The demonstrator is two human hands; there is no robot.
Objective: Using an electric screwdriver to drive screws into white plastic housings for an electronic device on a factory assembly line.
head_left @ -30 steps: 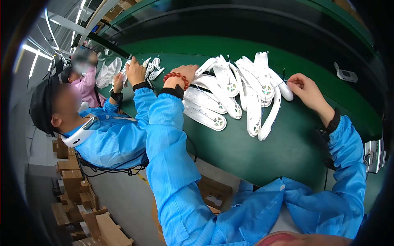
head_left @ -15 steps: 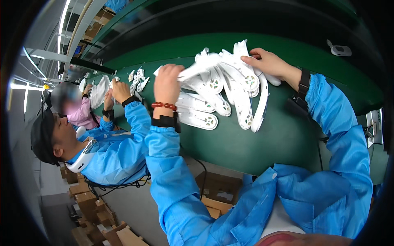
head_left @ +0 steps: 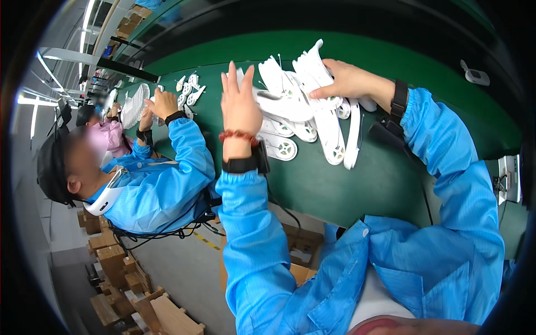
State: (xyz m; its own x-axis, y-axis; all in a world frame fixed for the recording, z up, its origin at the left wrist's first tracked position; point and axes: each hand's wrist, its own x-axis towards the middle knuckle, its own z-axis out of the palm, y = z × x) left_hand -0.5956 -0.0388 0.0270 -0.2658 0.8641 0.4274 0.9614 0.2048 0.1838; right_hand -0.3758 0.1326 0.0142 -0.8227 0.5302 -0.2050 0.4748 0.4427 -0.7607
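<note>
Since the earlier frame we see both hands shifted: our left hand (head_left: 241, 103) has lifted off the pile with its fingers now spread and pointing up, and our right hand (head_left: 346, 81) has slid left onto the top of the pile of white plastic parts (head_left: 304, 120).

Left grip: released, palm flat, fingers straight, sitting at the left edge of the pile. It looks like it touches the nearest white part, but the hand's back hides the contact, so we can't tell for sure. Red bead bracelet (head_left: 239, 135) and black wristband (head_left: 241, 164) on that wrist.

Right grip: fingers curled down and pressed on one long white part at the top of the pile, thumb below it — grasping that part. Black wristband (head_left: 398, 100) on the right wrist too.

Pile lies on the green table (head_left: 346, 184), between our two hands, parts fanned out and overlapping, some with round wheel-like ends. One long curved piece hangs out at the right side of the pile.

Small grey device (head_left: 474, 75) sits on the table well apart, to the right.

To our left, a co-worker in a blue coat (head_left: 162, 190) and black cap leans over the same table; their hand (head_left: 162, 103) is by more white parts (head_left: 190, 92) further along. Wooden blocks (head_left: 128, 290) on the floor below.
</note>
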